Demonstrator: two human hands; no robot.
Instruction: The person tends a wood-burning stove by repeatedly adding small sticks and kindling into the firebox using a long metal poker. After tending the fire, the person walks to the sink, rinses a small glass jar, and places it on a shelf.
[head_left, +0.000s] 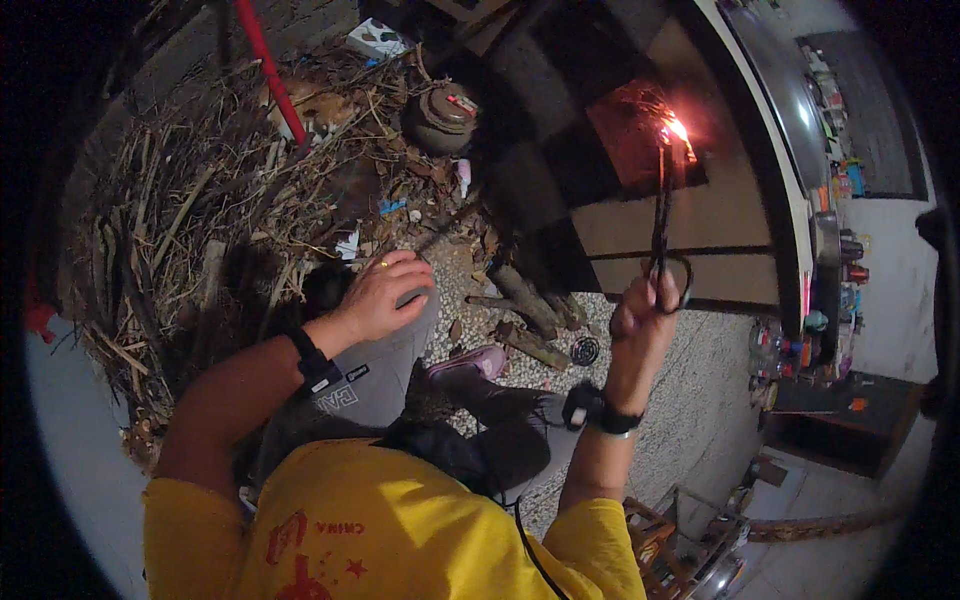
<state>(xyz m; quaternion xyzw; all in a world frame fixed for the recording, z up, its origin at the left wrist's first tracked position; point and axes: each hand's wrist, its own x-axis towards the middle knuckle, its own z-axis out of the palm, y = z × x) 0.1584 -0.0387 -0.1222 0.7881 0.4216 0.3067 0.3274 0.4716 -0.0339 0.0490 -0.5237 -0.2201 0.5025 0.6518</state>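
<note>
My right hand (646, 311) is closed around the handles of dark metal fire tongs (661, 217), which point away from me. At the far end of the tongs, burning twigs (670, 127) flare with a bright flame beside the tiled stove front (675, 217). Whether the tips clamp the twigs is lost in the glare. My left hand (390, 291) rests on my left knee, fingers a little apart, with nothing seen in it. A ring is on one finger, and both wrists wear dark bands.
A large heap of twigs (180, 195) lies at the left, with a cat (319, 105) behind a red pole (271, 75). A lidded pot (442, 120) stands by the stove. Short logs (525, 300) and a black coil (584, 350) lie on the speckled floor. Bottles (765, 349) stand at right.
</note>
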